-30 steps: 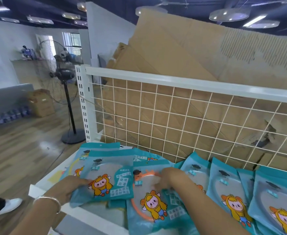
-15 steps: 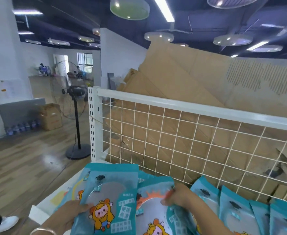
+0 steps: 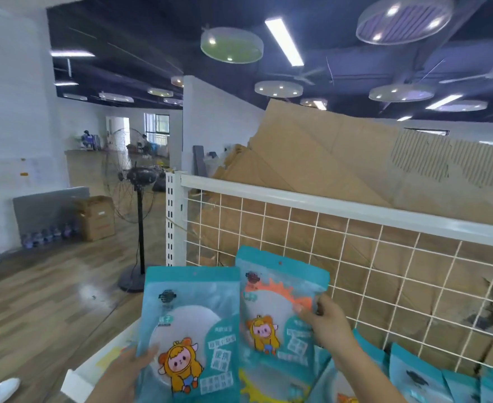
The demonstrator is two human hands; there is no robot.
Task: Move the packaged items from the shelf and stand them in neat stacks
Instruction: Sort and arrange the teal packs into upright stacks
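I get one view only | head cam, wide-angle, facing forward, slightly down | packets (image 3: 191,330) close at lower centre | wire grid (image 3: 326,205) right | ceiling (image 3: 326,68) fills top

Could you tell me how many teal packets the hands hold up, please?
2. The teal plastic packet with a white disc is in the left hand; the teal packet with an orange ring, in the right hand. Others may hide behind.

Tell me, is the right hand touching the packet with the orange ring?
Touching. The head view shows the right hand pinching the orange-ring packet at its edge.
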